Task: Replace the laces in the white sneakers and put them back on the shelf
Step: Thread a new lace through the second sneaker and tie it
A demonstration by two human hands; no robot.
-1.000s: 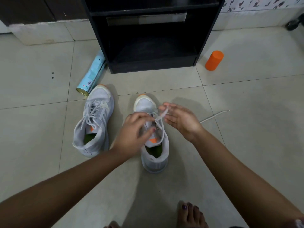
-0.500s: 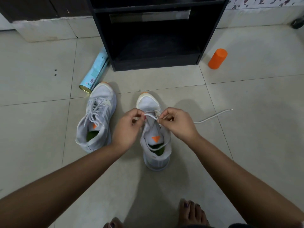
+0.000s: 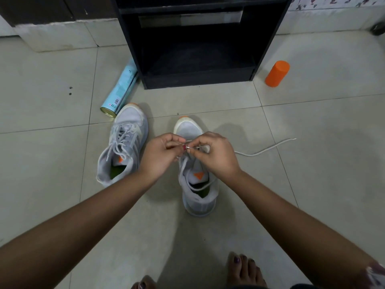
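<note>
Two white sneakers with orange toe tips stand on the tiled floor. The left sneaker [image 3: 123, 142] is laced. Over the right sneaker [image 3: 196, 184], both hands meet above the front eyelets. My left hand [image 3: 161, 152] pinches the lace near its tip, and my right hand [image 3: 214, 152] pinches the same white lace [image 3: 264, 150], whose free end trails out to the right across the floor. A loop of lace sags over the shoe's opening. The black shelf unit [image 3: 200, 42] stands just beyond the shoes, its lower compartment dark.
A pale blue spray can [image 3: 120, 90] lies on its side against the shelf's left foot, close to the left sneaker's toe. An orange cylinder [image 3: 277, 74] stands to the right of the shelf. My bare feet [image 3: 243, 270] are at the bottom edge.
My hands have come together over the right sneaker's front eyelets. The right hand went from open fingers to pinching the lace. The camera moved slightly closer.
</note>
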